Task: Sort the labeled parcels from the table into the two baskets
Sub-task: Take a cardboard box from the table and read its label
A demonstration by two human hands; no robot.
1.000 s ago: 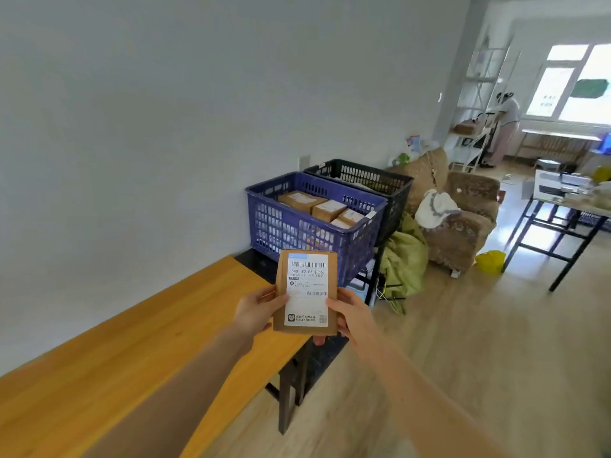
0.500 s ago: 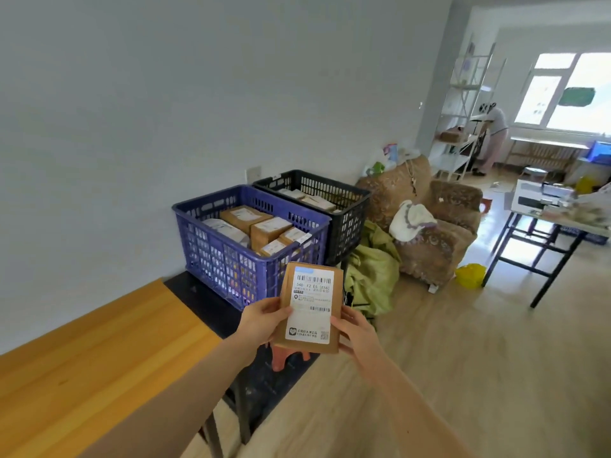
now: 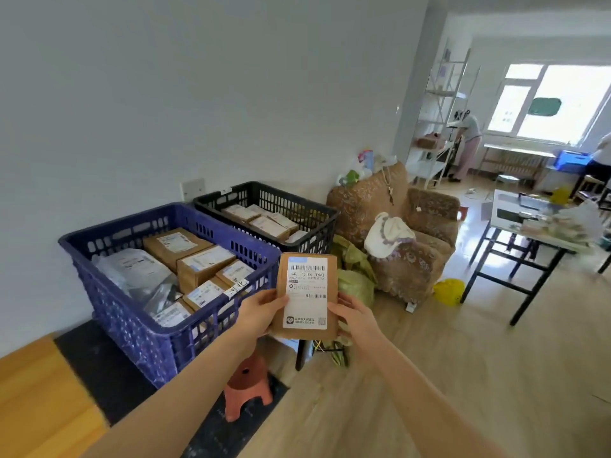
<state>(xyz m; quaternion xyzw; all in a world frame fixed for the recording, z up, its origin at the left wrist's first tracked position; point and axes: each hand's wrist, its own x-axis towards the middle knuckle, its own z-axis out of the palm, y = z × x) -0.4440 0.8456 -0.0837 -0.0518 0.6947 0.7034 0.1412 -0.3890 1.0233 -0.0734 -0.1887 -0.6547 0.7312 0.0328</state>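
A flat brown parcel (image 3: 306,294) with a white barcode label stands upright in front of me. My left hand (image 3: 259,312) grips its left edge and my right hand (image 3: 355,317) grips its right edge. It hovers just off the near right corner of the blue basket (image 3: 139,338), which holds several labeled boxes and grey bags. Behind that, against the wall, the black basket (image 3: 317,214) holds several labeled parcels. Both baskets stand on a dark stand.
The orange wooden table (image 3: 36,401) shows at lower left. A small red stool (image 3: 246,388) stands below the baskets. A brown armchair (image 3: 410,239), green bags (image 3: 355,279), a black-legged table (image 3: 529,233) and people by the window lie to the right.
My view has moved along the table toward the baskets, which now look larger and nearer. Both hands keep hold of the parcel, now beside the blue basket's corner.
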